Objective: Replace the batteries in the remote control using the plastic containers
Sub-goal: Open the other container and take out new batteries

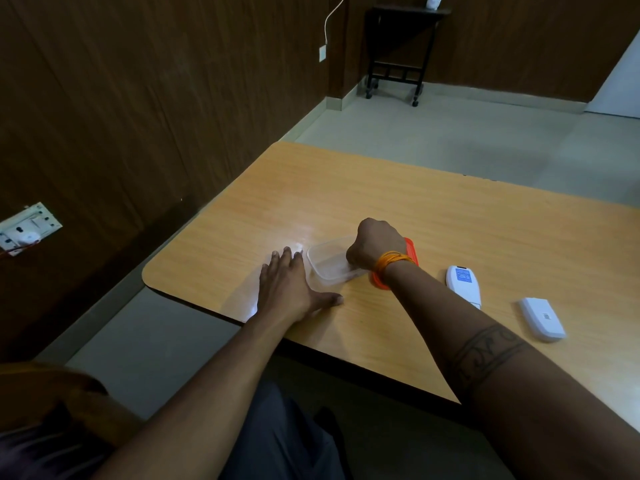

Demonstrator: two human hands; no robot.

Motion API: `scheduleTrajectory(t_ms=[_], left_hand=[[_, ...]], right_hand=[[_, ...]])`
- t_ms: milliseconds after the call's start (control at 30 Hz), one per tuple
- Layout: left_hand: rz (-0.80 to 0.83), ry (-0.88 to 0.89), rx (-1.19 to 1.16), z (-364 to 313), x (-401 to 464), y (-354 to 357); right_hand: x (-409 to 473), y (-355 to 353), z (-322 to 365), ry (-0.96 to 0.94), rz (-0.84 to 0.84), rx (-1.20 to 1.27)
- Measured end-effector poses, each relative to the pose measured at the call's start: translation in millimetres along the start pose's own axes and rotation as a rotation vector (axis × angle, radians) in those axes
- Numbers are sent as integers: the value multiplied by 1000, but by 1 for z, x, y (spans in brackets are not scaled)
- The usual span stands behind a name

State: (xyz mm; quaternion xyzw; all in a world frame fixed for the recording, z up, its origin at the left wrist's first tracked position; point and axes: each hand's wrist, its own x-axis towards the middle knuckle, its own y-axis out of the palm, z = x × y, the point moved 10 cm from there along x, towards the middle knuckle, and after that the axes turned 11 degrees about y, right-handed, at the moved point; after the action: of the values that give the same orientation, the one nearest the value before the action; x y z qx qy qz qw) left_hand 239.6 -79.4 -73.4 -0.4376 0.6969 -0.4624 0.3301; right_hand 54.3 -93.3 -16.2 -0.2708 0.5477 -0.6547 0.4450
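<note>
A clear plastic container (327,268) stands on the wooden table (398,188). My left hand (289,287) lies flat on the table against the container's left side, fingers spread and holding nothing. My right hand (375,242) is curled over the container's right end with its fingers pointing down inside; they are hidden, so any contents are unseen. An orange lid (410,249) lies partly under my right wrist. To its right, a white remote control (464,284) rests with a blue label facing up. A second white piece (542,318), like a remote or its cover, lies further right.
The table's rounded left corner and near edge are close to my left hand. A dark wood-panelled wall with a switch socket (29,228) runs along the left. A small black wheeled table (398,50) stands at the far wall.
</note>
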Motion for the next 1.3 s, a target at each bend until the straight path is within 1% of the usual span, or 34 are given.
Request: scheduleTrajectory(t_ms=[200, 267, 400, 500, 600, 700, 800, 900, 1000, 1067, 1167, 1300], left_hand=[[8, -14, -17, -1, -2, -1], [5, -17, -20, -3, -5, -3], [-66, -28, -2, -10, -14, -19], [-140, 3, 7, -26, -22, -33], [-235, 95, 80, -54, -34, -46], [-294, 214, 63, -90, -50, -50], [-227, 300, -62, -129, -61, -37], [-100, 355, -176, -165, -67, -7], [24, 414, -141, -198, -70, 30], [76, 432, -129, -213, -69, 47], [88, 433, -126, -226, -64, 60], [50, 462, -172, -235, -58, 65]], right_hand=[[-3, 3, 4, -76, -46, -73], [-4, 4, 3, -89, -48, -50], [-11, -2, -12, -99, -83, 172], [-27, -14, -27, -163, -165, 378], [-47, -26, -48, -217, -216, 574], [-69, -33, -80, -179, -190, 761], [-87, -33, -122, -83, -185, 892], [-101, -35, -168, -17, -257, 914], [-111, -32, -219, 62, -304, 924], [-118, -31, -248, 108, -322, 922], [-126, -34, -273, 127, -352, 842], [-126, -37, -283, 125, -349, 779]])
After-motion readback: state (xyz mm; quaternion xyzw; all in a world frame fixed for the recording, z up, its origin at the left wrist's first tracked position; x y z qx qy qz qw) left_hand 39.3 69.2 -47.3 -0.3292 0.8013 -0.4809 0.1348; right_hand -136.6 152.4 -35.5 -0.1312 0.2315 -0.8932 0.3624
